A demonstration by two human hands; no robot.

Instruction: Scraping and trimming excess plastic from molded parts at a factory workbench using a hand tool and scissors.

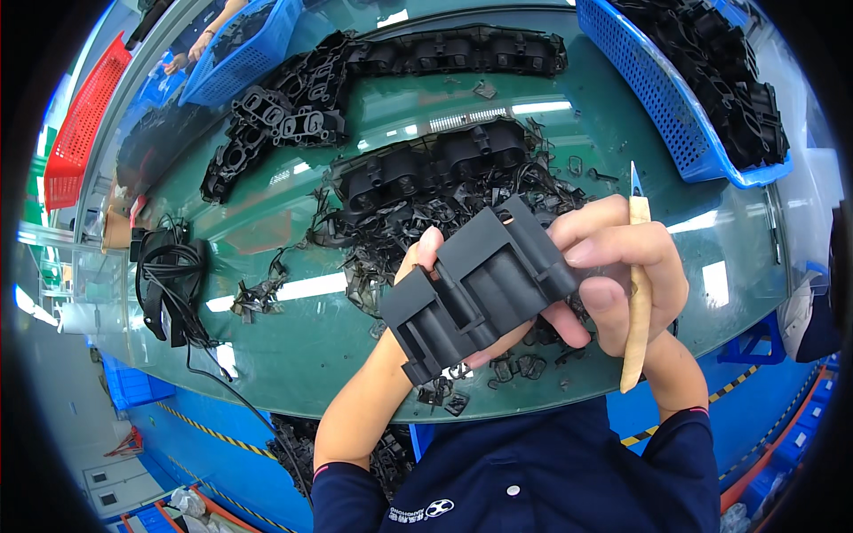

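Note:
A black moulded plastic part [480,289] with ribs and rounded hollows is held tilted above the near side of the table. My left hand [419,255] is closed round it from below and behind, and the part hides most of that hand. In my right hand [659,253] is a knife [637,311] with a tape-wrapped or wooden tan handle, its small pointed blade aimed away from me. The right hand is closed on the handle, and its fingertips also reach the part's right end. Beyond the part lies a heap of black plastic scraps [426,209].
Larger black moulded parts [284,115] lie across the far side of the green table [284,351]. A blue crate [662,98] of black parts stands at the right. A coiled black cable [173,266] lies at the left. Another person's hand [200,46] shows beside a blue crate [258,62].

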